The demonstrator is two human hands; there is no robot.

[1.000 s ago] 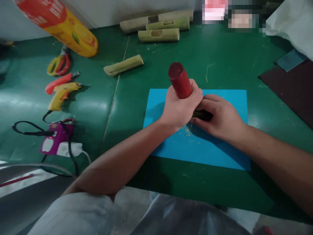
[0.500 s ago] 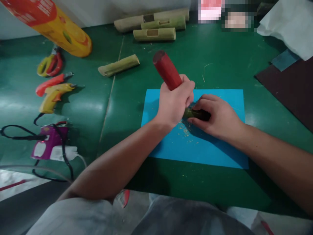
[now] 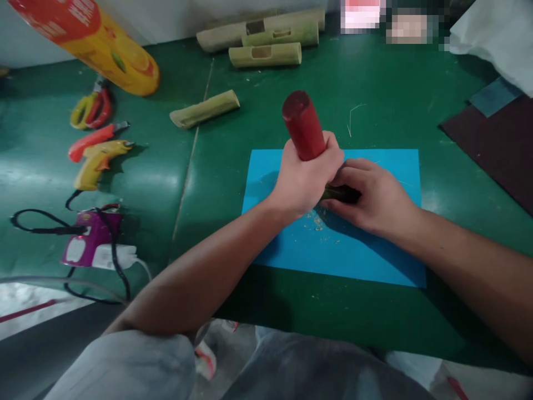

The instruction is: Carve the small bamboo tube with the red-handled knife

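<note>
My left hand (image 3: 306,180) is wrapped round a thick red cylindrical handle (image 3: 303,125) that sticks up and away from me; its lower end is hidden inside the fist. My right hand (image 3: 370,194) presses down on a short dark green bamboo piece (image 3: 339,193) lying on a blue sheet (image 3: 375,250). The two hands touch over the piece. Pale shavings (image 3: 318,222) lie on the sheet just below them.
Three cut bamboo tubes (image 3: 264,54) lie at the back, one more (image 3: 204,109) nearer. At the left are scissors (image 3: 91,108), an orange tool (image 3: 94,139), a yellow glue gun (image 3: 97,164), a purple device with cables (image 3: 89,241) and an orange-yellow canister (image 3: 91,39). A dark mat (image 3: 495,150) lies right.
The red handle tipped left and away half a second ago and now stands more upright again. My right hand has stayed on the bamboo piece.
</note>
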